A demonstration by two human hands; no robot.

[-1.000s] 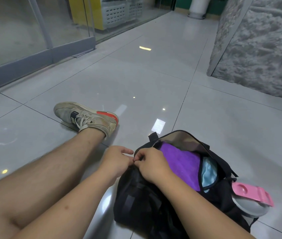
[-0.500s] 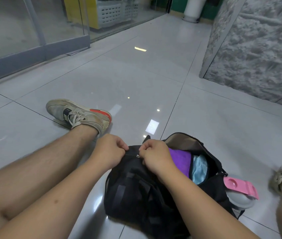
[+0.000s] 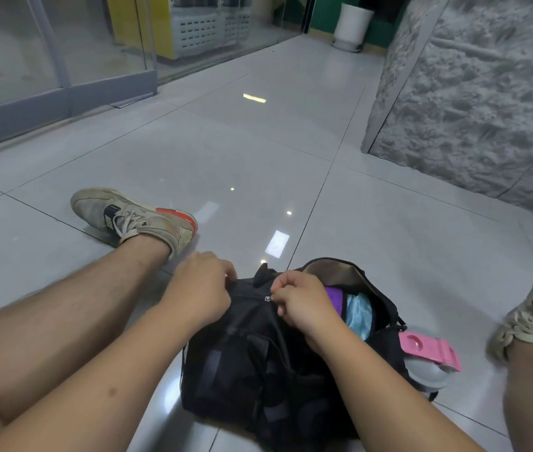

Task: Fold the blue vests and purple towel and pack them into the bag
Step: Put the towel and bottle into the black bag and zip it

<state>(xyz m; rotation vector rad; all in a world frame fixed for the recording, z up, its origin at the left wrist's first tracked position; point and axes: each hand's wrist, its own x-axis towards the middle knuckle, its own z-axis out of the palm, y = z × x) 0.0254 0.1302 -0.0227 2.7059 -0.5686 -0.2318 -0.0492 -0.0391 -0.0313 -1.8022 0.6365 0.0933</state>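
Note:
A black bag (image 3: 252, 360) lies on the tiled floor between my legs. Its zip is partly drawn shut from the left. Through the remaining opening at the right I see a strip of the purple towel (image 3: 335, 296) and a light blue vest (image 3: 359, 314). My left hand (image 3: 201, 288) grips the bag's fabric at the left end of the zip. My right hand (image 3: 301, 300) pinches the zip pull (image 3: 267, 298) at the middle of the bag's top.
A bottle with a pink lid (image 3: 428, 353) sticks out of the bag's right side. My left shoe (image 3: 134, 220) lies ahead on the left, my right shoe (image 3: 532, 311) at the right edge. A rough grey wall (image 3: 474, 93) stands at the right, glass doors (image 3: 62, 44) at the left.
My right hand has drawn the zip pull to the right, closing more of the bag. Less of the purple towel shows. My left hand has kept hold of the bag's left end.

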